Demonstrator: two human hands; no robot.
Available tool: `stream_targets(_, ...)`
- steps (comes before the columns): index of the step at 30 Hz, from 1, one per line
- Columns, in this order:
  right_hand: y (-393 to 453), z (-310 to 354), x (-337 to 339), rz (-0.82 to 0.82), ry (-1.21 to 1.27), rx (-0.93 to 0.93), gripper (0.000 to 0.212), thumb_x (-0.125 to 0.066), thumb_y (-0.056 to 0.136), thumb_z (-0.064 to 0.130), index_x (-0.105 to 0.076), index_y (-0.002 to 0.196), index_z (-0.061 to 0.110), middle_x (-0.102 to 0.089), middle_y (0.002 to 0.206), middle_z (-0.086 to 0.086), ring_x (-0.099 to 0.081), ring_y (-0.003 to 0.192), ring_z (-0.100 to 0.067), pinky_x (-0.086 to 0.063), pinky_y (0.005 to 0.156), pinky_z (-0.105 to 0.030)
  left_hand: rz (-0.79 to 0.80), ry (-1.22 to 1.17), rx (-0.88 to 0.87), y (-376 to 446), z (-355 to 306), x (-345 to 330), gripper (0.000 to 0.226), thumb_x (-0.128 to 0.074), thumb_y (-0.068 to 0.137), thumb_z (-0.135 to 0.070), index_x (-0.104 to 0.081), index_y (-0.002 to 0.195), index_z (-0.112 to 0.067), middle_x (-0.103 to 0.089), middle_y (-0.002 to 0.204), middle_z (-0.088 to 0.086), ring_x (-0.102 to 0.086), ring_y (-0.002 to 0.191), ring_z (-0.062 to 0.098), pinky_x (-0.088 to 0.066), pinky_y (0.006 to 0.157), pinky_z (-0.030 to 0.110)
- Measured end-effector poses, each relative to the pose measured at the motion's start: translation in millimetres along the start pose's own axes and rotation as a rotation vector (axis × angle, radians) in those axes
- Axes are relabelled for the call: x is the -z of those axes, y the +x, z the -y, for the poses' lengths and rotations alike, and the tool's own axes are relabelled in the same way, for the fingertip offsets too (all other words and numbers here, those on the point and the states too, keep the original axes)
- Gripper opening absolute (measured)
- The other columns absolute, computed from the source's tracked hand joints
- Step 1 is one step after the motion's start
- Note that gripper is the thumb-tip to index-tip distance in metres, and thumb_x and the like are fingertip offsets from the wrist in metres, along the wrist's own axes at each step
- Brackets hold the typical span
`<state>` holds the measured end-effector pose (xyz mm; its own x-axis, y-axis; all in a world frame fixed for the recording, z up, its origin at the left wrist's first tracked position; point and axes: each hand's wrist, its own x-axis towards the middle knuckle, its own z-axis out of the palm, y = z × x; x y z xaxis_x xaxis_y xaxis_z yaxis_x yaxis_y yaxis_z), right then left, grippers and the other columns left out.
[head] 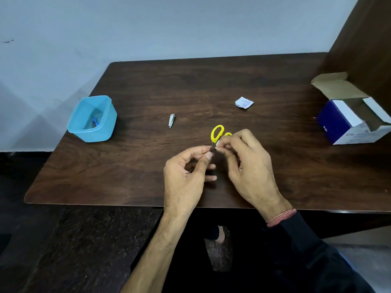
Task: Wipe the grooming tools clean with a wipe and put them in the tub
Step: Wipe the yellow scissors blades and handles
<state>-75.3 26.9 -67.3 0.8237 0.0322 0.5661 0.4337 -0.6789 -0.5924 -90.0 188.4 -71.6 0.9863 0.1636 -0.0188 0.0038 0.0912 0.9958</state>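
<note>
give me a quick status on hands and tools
Left hand pinching scissors blade tip, right hand wiping it. Nail clipper waiting on table. Tub path clear.

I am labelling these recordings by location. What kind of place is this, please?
Probably a plain room at home or in an office, not a salon: a dark wooden table stands against a bare pale wall, with a stone-like floor below and an opened cardboard box on the table.
</note>
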Motion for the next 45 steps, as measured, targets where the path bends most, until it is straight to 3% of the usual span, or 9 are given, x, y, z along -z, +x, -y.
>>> stream_targets(4,1,-3,2,-0.106,0.005,-0.080,0.012,-0.071,0.105,0.010,-0.075,0.110,0.019,-0.061,0.110,0.012,-0.067,0.096,-0.012,-0.060,0.080,-0.043,-0.008,-0.015,0.011,0,0,0,0.013,-0.077,0.104,-0.006,-0.085,0.113,-0.010,-0.082,0.097,0.011,-0.081,0.081,0.019,-0.067,0.062,0.031)
stream_targets(7,-2,0,0,-0.011,-0.051,0.008,0.010,-0.068,0.106,0.012,-0.073,0.112,0.019,-0.061,0.111,0.008,-0.067,0.100,-0.018,-0.059,0.080,-0.044,-0.018,-0.021,0.003,2,0,1,0.014,-0.075,0.105,-0.006,-0.085,0.114,-0.010,-0.083,0.102,0.015,-0.081,0.080,0.018,-0.068,0.062,0.032)
stream_targets(15,3,-7,0,-0.140,0.035,-0.224,0.012,-0.072,0.103,0.012,-0.073,0.104,0.024,-0.060,0.106,0.013,-0.062,0.092,0.005,-0.053,0.078,-0.026,-0.056,-0.089,0.013,1,-1,-1,0.016,-0.071,0.108,-0.008,-0.083,0.117,-0.011,-0.084,0.102,0.011,-0.078,0.089,0.014,-0.068,0.066,0.032)
stream_targets(19,4,-13,1,-0.151,0.098,-0.220,0.010,-0.075,0.102,0.013,-0.074,0.103,0.023,-0.062,0.105,0.008,-0.067,0.089,-0.006,-0.057,0.077,-0.036,-0.088,-0.085,0.005,4,-7,8,0.013,-0.074,0.105,-0.005,-0.083,0.113,-0.011,-0.081,0.103,0.018,-0.076,0.094,0.011,-0.070,0.072,0.035)
stream_targets(23,4,-13,1,-0.127,0.105,-0.224,0.012,-0.077,0.102,0.014,-0.074,0.105,0.025,-0.061,0.105,0.006,-0.068,0.086,-0.017,-0.058,0.078,-0.048,-0.160,-0.017,-0.055,9,-22,52,0.010,-0.079,0.102,-0.006,-0.084,0.108,-0.012,-0.077,0.090,0.004,-0.074,0.088,0.008,-0.070,0.073,0.035)
stream_targets(30,11,21,-26,0.045,0.288,-0.108,0.014,-0.077,0.100,0.011,-0.073,0.102,0.024,-0.065,0.106,0.009,-0.068,0.088,-0.012,-0.045,0.068,-0.016,-0.401,0.016,-0.193,38,-70,143,0.002,-0.083,0.099,-0.012,-0.085,0.101,-0.013,-0.082,0.093,0.003,-0.074,0.084,0.014,-0.068,0.063,0.031)
stream_targets(36,15,45,-62,0.201,0.551,-0.174,0.011,-0.077,0.101,0.018,-0.074,0.100,0.029,-0.067,0.098,0.011,-0.066,0.082,-0.020,-0.060,0.062,-0.057,-0.499,0.169,-0.224,87,-114,200,0.008,-0.086,0.099,-0.025,-0.084,0.097,-0.017,-0.080,0.088,-0.001,-0.072,0.072,0.007,-0.062,0.055,0.027)
stream_targets(42,20,35,-64,0.214,0.651,-0.284,0.010,-0.076,0.102,0.020,-0.075,0.099,0.030,-0.069,0.089,0.004,-0.064,0.074,-0.018,-0.058,0.054,-0.045,-0.404,0.482,-0.109,144,-144,236,0.016,-0.088,0.097,-0.029,-0.086,0.108,-0.017,-0.083,0.094,0.001,-0.059,0.052,0.007,-0.053,0.049,0.021)
stream_targets(45,20,32,-66,0.231,0.634,-0.277,0.010,-0.076,0.103,0.020,-0.075,0.101,0.029,-0.069,0.089,0.008,-0.065,0.077,-0.020,-0.058,0.063,-0.053,-0.343,0.748,-0.040,172,-144,237,0.020,-0.095,0.088,-0.033,-0.086,0.102,-0.021,-0.084,0.093,0.000,-0.056,0.052,0.011,-0.047,0.047,0.020)
